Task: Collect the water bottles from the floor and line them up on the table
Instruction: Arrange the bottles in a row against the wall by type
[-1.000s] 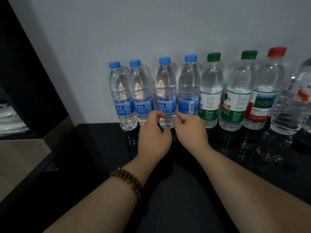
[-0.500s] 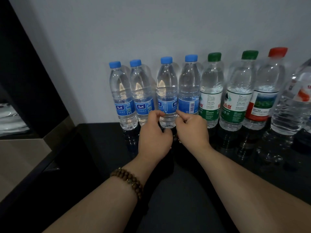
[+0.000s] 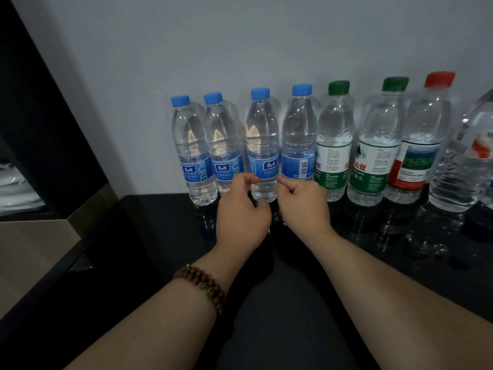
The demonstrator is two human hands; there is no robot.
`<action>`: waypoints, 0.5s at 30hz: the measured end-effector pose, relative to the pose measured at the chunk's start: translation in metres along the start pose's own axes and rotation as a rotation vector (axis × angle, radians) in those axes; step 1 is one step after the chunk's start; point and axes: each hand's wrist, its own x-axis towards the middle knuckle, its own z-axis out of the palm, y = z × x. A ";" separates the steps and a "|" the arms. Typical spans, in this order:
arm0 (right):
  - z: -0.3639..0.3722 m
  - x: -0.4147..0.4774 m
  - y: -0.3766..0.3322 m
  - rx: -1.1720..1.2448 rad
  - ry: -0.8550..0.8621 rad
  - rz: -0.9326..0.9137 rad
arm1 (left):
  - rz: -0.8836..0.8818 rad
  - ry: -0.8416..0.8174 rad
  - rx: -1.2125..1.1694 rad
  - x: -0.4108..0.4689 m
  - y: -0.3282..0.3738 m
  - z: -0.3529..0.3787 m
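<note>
head view: a row of water bottles stands upright on the glossy black surface (image 3: 160, 222), along the pale wall (image 3: 240, 49). from the left come the first blue-capped bottle (image 3: 192, 145) and the second blue-capped bottle (image 3: 224, 145), close enough to touch, then the third blue-capped bottle (image 3: 262, 145) and the fourth blue-capped bottle (image 3: 298, 140), which shows a barcode on its blue label. next stand the first green-capped bottle (image 3: 334, 145) and the second green-capped bottle (image 3: 378, 150), both with green and white labels, then the red-capped bottle (image 3: 424, 145). at the right edge a large clear bottle (image 3: 464, 166) is cut off by the frame. the surface mirrors the bottles' lower parts.

both hands reach in from below and meet at the foot of the third blue-capped bottle. the left hand (image 3: 241, 209) has its fingers curled, thumb and forefinger pinching the bottle's left side just under the label. the right hand (image 3: 301, 206), also curled, pinches the bottle's right side at the same height. the two hands sit just beside each other, knuckles almost touching, with the bottle's base between them. a brown bead bracelet (image 3: 202, 285) circles the left wrist. a dark panel (image 3: 40, 116) fills the left side.
</note>
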 end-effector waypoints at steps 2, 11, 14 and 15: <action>0.001 0.000 0.000 0.003 -0.035 0.013 | 0.005 -0.008 0.009 -0.001 0.000 0.000; 0.001 -0.001 -0.003 -0.028 -0.069 -0.028 | -0.021 -0.082 0.042 0.001 -0.001 0.001; 0.000 -0.001 -0.003 -0.031 -0.029 -0.013 | -0.016 -0.008 -0.002 0.001 0.000 0.000; 0.000 0.000 -0.002 -0.030 -0.019 0.002 | -0.015 0.011 -0.012 0.001 0.000 0.000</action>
